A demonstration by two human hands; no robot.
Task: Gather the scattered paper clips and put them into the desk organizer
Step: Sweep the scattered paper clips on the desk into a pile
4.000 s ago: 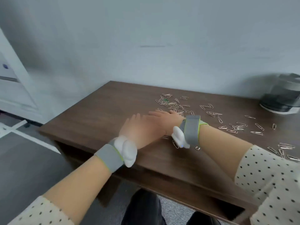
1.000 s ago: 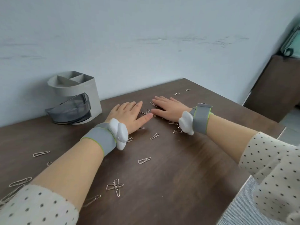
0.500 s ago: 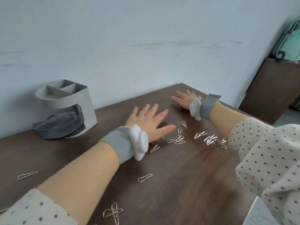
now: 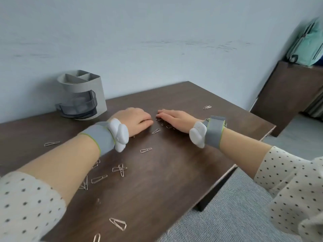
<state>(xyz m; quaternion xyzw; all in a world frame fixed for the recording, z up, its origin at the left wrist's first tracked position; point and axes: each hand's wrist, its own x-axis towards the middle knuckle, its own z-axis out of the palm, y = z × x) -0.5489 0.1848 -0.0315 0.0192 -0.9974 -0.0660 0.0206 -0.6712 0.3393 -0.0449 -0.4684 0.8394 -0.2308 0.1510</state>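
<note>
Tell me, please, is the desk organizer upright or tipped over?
Upright: the desk organizer stands on its base on the desk, compartments facing up.

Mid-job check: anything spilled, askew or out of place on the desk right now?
Yes: paper clips lie loose all over the table. A lone clip sits near the far right edge, a tangled bunch lies beside the left forearm, and a stray clip lies at the near edge. The desk organizer stands upright; no damage shows.

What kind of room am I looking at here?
Likely an office or study corner: a dark wooden desk, a grey desk organizer with compartments, loose paper clips scattered on the desk, and a teal backpack on a side cabinet.
</note>
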